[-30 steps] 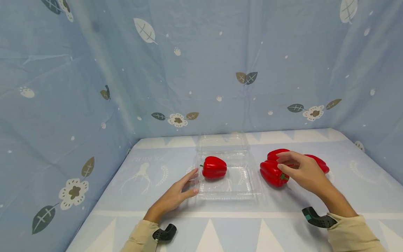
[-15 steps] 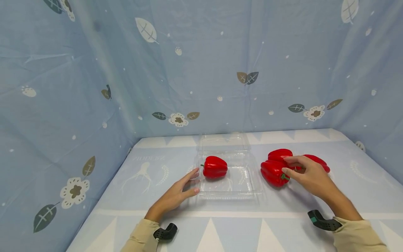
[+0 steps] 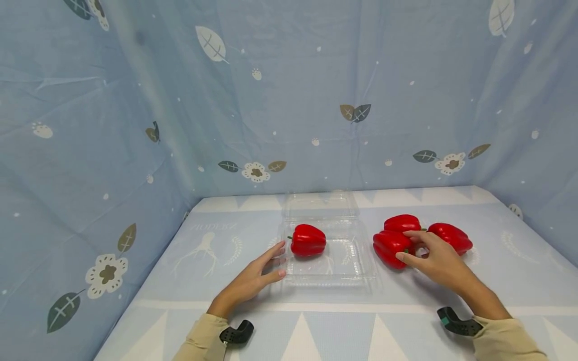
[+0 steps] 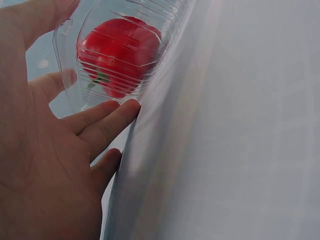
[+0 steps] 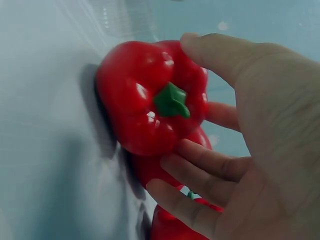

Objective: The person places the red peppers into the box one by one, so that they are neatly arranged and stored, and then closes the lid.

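Left of the clear plastic clamshell (image 3: pixel 325 277), the left hand (image 3: pixel 250 281) has its fingers spread. Right of it, the right hand (image 3: pixel 441 259) spreads thumb and fingers about the front red bell pepper (image 3: pixel 387 247); whether they press, I cannot tell. The second pepper (image 3: pixel 308 239) lies inside it; right of it, farther off, lie the third pepper (image 3: pixel 453 236) and fourth pepper (image 3: pixel 401 221). A loose hold could let the glossy front one slip.
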A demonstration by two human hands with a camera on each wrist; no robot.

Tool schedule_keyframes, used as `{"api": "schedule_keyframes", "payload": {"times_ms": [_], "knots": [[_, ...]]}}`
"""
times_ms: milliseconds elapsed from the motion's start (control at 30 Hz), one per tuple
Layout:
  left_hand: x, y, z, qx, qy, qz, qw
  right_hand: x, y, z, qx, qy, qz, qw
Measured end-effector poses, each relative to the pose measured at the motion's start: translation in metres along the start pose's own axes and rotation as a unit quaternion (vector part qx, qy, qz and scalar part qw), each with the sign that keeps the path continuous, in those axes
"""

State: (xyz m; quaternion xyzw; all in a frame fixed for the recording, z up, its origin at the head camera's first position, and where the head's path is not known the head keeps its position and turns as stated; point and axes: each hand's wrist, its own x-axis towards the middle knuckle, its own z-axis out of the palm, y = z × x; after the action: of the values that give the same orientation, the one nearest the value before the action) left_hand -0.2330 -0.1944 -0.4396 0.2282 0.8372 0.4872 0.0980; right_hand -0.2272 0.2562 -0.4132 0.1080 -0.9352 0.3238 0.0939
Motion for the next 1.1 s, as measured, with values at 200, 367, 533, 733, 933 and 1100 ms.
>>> {"api": "schedule_keyframes", "payload": {"times_ms": [200, 367, 533, 733, 933, 1100], "knots": [[-0.0005, -0.0008, 0.0007, 0.001, -0.002, 0.003, 1.0, -0.001, -0.0007, 0.0052, -0.009, -0.013, 0.009, 0.9998], [-0.0005, -0.0004, 0.0014, 0.004, -0.002, 0.0, 1.0, -0.0011, -0.0012, 0.0073, -0.016, -0.021, 0.013, 0.9996], [-0.0004, -0.0004, 0.0004, 0.006, 0.002, -0.003, 1.0, -0.0001, -0.001, 0.0103, -0.025, -0.024, 0.009, 0.9993], [-0.0003, 0.0003, -0.0001, 0.005, 0.0, -0.002, 1.0, -0.0004, -0.0022, 0.0109, -0.033, -0.026, 0.014, 0.999], [-0.0004, 0.0018, 0.0, 0.003, 0.0, -0.004, 1.0, -0.0019, -0.0016, 0.0079, -0.025, -0.026, 0.004, 0.9993], [-0.0006, 0.0016, -0.0001, 0.007, 0.003, -0.006, 1.0, -0.0027, 0.0004, 0.0058, -0.015, -0.017, -0.008, 0.9997]]}}
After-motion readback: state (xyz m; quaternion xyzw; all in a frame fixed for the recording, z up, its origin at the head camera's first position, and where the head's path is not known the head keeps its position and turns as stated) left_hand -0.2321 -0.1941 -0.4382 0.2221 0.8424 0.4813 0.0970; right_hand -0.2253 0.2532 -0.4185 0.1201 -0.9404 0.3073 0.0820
